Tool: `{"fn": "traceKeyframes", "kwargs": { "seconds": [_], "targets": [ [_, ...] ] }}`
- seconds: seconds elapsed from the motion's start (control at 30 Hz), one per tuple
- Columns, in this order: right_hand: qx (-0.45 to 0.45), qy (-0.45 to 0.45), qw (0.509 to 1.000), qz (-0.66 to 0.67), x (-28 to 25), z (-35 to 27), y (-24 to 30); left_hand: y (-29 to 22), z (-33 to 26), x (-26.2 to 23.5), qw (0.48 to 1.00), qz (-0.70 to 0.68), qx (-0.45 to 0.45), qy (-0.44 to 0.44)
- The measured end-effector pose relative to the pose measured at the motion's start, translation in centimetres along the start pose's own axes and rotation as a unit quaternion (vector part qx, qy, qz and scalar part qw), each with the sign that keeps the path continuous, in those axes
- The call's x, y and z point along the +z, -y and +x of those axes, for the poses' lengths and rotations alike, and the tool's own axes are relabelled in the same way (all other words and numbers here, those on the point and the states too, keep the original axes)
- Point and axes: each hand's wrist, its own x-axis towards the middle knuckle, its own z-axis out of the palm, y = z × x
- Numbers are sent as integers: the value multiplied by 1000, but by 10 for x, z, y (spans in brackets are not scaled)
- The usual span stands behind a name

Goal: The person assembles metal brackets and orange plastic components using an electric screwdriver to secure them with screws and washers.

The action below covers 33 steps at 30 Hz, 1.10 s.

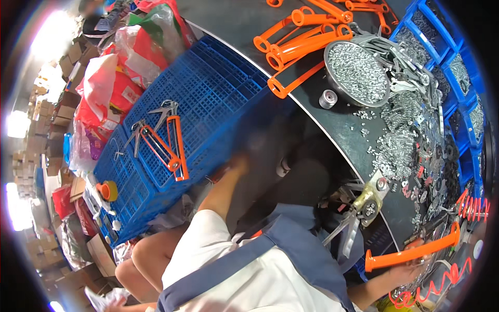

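Observation:
At the lower right, an orange caulking gun frame (pixel 416 254) lies slantwise over the table's edge area. My right hand (pixel 408 271) is closed at its underside, the fingers partly hidden. My left hand (pixel 238 165) reaches down into the shadow between the blue crates and the table. It is smeared by motion, so its fingers and anything in them cannot be made out. Between my body and the table, a metal trigger handle (pixel 353 226) sits at a fixture (pixel 373 200) on the table edge.
Blue crates (pixel 208 104) on the left bear two finished-looking caulking guns (pixel 176 148) and a tape roll (pixel 107 191). On the dark table (pixel 322 112) are orange frames (pixel 306 41), a bowl of small metal parts (pixel 358 73) and loose hardware. Blue bins (pixel 452 62) line the right; a red coiled hose (pixel 442 286) hangs nearby.

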Motion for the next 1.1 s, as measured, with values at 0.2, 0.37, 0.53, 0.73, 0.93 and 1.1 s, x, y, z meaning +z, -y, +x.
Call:
{"fn": "traceKeyframes", "kwargs": {
  "seconds": [0.2,0.37,0.53,0.73,0.93,1.1],
  "targets": [
    [169,-105,980,29,29,2,9,14,12,131,964,137,-126,-188],
    [235,-71,969,27,22,8,-9,47,23,144,865,260,-225,-364],
    [281,-36,959,23,-9,26,-20,37,35,122,894,153,-289,-305],
    [315,-20,947,55,-52,32,-16,-23,50,47,907,4,-343,-244],
    [262,-283,922,49,56,17,12,-164,-44,-43,841,-309,-153,-417],
    [226,-223,938,136,25,18,-13,-295,-163,-169,799,-291,19,-526]
  ]
}}
